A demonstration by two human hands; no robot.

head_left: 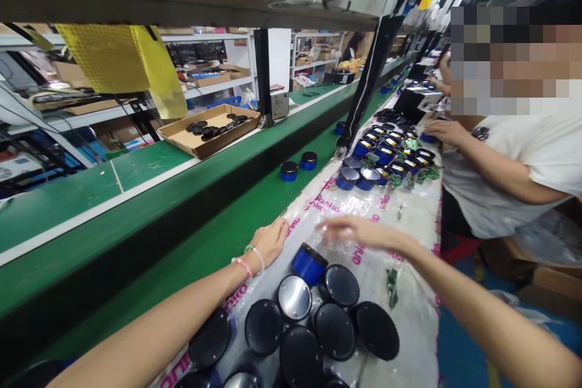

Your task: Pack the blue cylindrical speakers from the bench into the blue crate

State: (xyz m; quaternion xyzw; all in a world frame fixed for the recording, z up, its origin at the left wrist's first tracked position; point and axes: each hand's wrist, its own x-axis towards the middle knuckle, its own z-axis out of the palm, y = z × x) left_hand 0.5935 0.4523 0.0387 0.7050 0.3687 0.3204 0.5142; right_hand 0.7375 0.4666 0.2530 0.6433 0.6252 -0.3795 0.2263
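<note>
Forearms (182, 303) outstretched, left hand (270, 242) half-curled, its hold unclear, right hand (352, 231) blurred, loosely open, empty.

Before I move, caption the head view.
Left hand and blurred right hand near blue-and-black cans beside green belt.

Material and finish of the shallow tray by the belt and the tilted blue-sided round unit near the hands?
Shallow brown open tray: likely cardboard, matte; folded-looking walls and paper-brown colour suggest it.
Tilted blue-sided round unit with black rim: probably plastic, possibly painted metal; the side looks smooth and semi-gloss.
</note>
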